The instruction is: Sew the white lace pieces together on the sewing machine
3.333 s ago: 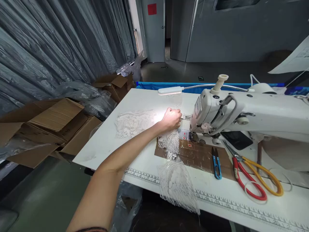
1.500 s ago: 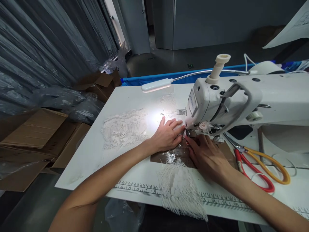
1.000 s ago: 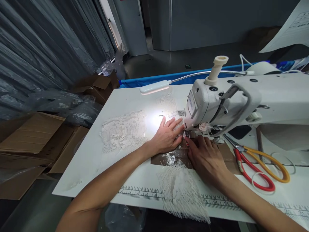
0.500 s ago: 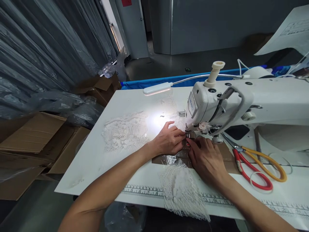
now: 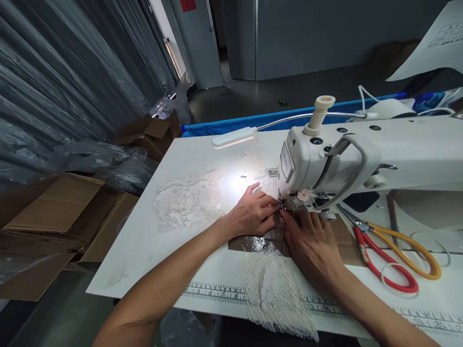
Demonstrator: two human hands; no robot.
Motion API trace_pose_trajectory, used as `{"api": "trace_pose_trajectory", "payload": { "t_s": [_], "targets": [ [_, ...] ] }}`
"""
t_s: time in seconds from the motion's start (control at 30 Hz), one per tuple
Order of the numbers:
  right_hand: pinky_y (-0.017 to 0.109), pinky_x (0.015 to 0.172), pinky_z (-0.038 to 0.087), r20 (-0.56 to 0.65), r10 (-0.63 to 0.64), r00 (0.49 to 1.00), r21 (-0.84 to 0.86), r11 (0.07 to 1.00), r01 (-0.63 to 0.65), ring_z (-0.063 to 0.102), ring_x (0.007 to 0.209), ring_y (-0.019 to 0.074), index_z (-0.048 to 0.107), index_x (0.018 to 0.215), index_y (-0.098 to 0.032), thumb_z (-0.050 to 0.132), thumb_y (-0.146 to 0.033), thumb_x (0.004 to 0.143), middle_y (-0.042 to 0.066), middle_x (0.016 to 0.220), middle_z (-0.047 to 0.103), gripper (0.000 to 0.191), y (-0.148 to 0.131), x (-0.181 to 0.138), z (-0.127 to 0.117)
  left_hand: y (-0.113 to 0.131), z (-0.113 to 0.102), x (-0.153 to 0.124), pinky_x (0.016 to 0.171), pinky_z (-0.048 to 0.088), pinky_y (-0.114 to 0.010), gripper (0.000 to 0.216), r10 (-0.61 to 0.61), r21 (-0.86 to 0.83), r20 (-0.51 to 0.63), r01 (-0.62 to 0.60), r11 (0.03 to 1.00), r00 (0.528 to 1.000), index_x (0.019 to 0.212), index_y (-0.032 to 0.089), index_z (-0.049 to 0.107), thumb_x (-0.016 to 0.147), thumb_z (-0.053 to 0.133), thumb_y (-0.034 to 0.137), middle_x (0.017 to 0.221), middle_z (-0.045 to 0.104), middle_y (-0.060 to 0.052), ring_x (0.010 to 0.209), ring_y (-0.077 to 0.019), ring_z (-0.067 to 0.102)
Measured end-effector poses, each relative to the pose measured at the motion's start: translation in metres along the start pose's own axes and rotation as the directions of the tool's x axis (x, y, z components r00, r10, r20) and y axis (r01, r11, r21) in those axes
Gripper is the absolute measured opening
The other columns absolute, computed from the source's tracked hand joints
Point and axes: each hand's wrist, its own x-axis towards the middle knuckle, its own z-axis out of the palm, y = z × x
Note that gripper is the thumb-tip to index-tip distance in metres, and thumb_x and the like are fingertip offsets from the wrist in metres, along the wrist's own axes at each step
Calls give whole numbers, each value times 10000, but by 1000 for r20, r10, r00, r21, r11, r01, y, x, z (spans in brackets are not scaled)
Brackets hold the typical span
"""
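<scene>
A white sewing machine [image 5: 361, 149] stands on a white table [image 5: 144, 241]. A strip of white lace [image 5: 275, 289] runs from the front table edge up under the machine's presser foot. My left hand [image 5: 253, 212] lies on the lace just left of the needle, thumb and fingers pinched together at the foot. My right hand [image 5: 311, 236] rests on the lace in front of the foot, fingertips touching the same spot. What the fingertips pinch is too small to make out. A brown taped patch [image 5: 347, 241] lies under both hands.
A loose heap of white lace [image 5: 186, 202] lies left of my hands under the gooseneck lamp [image 5: 235, 137]. Red and yellow-handled scissors [image 5: 390, 262] lie to the right. Printed ruler marks [image 5: 213, 291] line the table's front edge. Open cardboard boxes [image 5: 54, 212] and plastic bags stand on the floor at left.
At first only my left hand was at the machine; my right hand came in beside it. My left fingers went from lying flat on the lace to pinching at the presser foot.
</scene>
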Motion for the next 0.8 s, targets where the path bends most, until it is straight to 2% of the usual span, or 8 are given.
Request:
{"api": "trace_pose_trajectory", "payload": {
  "t_s": [0.27,0.37,0.5,0.57,0.63,0.67,0.73,0.8],
  "targets": [
    [404,711,364,-91,-1,996,62,998,6,529,895,294,605,1210,-203,482,-190,893,120,1032,616,341,4,-3,6,4,-5,2,1081,308,-536,292,-61,18,64,60,998,996,1084,163,644,872,456,233,1042,655,-81,973,-222,586],
    [410,732,395,-89,-47,995,122,991,58,535,889,287,601,1216,-205,438,-205,918,126,1054,614,340,12,-4,6,2,-7,3,1067,326,-542,293,-78,49,81,74,996,994,1114,150,610,882,451,230,1070,629,-97,1013,-234,567],
    [412,743,443,-112,-107,988,213,969,129,541,884,281,572,1259,-195,406,-260,937,133,1051,599,368,34,-14,6,5,-21,5,906,473,-485,289,-140,67,104,134,989,985,1158,131,540,947,405,275,1194,552,-140,1029,-250,546],
    [427,758,459,-144,-120,982,221,964,150,537,930,296,573,1254,-179,409,-276,935,139,1063,592,372,49,-23,9,19,-33,3,726,533,-389,310,-213,32,147,210,977,966,1164,116,511,982,357,315,1174,542,-148,897,-215,571],
    [432,790,472,-153,-152,977,256,948,188,531,1007,306,590,1224,-171,418,-259,927,141,1105,587,354,66,-32,15,44,-42,-4,545,503,-293,343,-276,-19,259,291,957,925,1087,121,521,1008,287,359,1034,566,-119,698,-154,554],
    [431,804,477,-153,-164,975,280,939,202,530,1038,306,598,1208,-169,419,-246,923,142,1125,584,346,74,-36,18,60,-45,-9,508,485,-272,376,-278,-43,335,310,950,900,1034,131,530,1013,264,395,961,570,-96,638,-136,535],
    [442,816,487,-163,-142,976,304,934,186,534,1066,312,607,1197,-158,407,-215,918,156,1151,580,348,87,-38,21,89,-47,-19,508,491,-285,416,-240,-57,433,292,955,869,995,134,533,986,326,495,908,567,-82,639,-150,540],
    [467,818,491,-202,-78,976,325,935,142,546,1057,322,615,1188,-153,413,-205,913,165,1149,585,345,92,-38,14,105,-43,-26,580,523,-355,451,-253,30,420,265,964,871,1006,109,528,933,442,546,959,566,-121,763,-221,573]
  ]
}}
